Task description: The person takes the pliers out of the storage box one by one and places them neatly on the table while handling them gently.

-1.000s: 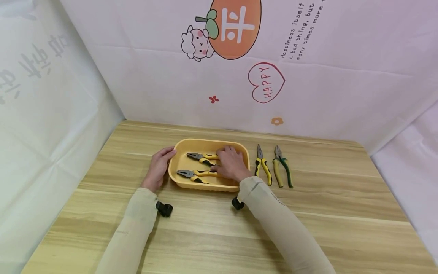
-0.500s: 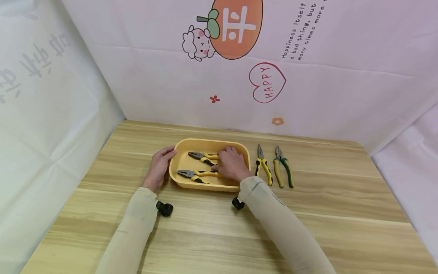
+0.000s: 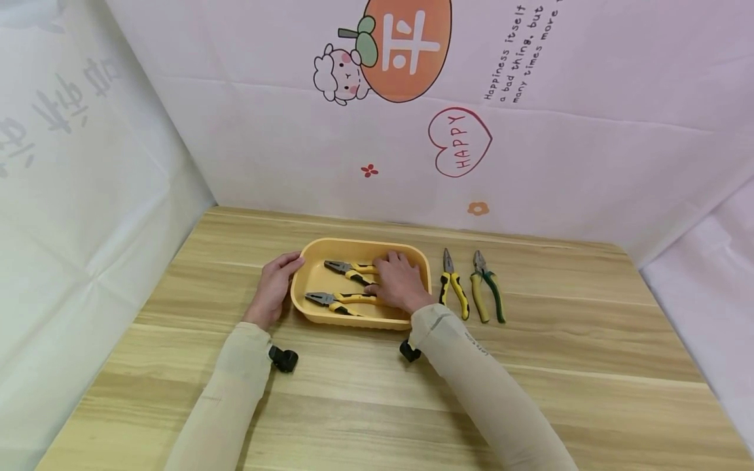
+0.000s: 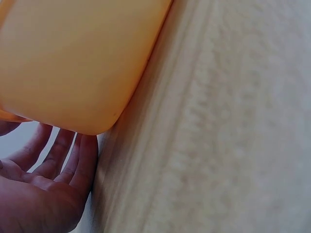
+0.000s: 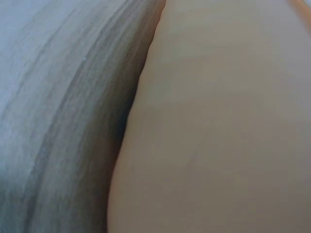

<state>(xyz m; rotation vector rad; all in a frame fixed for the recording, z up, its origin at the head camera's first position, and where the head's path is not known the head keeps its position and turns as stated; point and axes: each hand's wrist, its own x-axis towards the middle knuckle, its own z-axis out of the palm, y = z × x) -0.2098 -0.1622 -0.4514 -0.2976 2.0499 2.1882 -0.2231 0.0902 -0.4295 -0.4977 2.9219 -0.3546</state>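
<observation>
A yellow plastic tray (image 3: 330, 318) sits on the table with two pairs of combination pliers lying in it. My left hand (image 3: 272, 286) holds the tray's left end, thumb at the rim; in the left wrist view its fingers reach behind the tray's corner. Inside the tray's right half, my right hand (image 3: 402, 282) grips the handles of the upper combination pliers (image 3: 353, 271), thumb on the near side and fingers on the far side. The lower combination pliers (image 3: 336, 301) lie nearer me, jaws to the left, handle ends hidden by the hand and tray wall.
Right of the tray lie needle-nose pliers (image 3: 452, 284) with yellow-black handles and pliers with green handles (image 3: 487, 288), both jaws pointing away. A printed white cloth (image 3: 265, 144) hangs behind the wooden table (image 3: 353, 399). The tray's outer wall (image 5: 209, 126) fills much of the right wrist view.
The upper combination pliers have shifted very slightly to the right under my right hand. My left hand stays at the tray's left end.
</observation>
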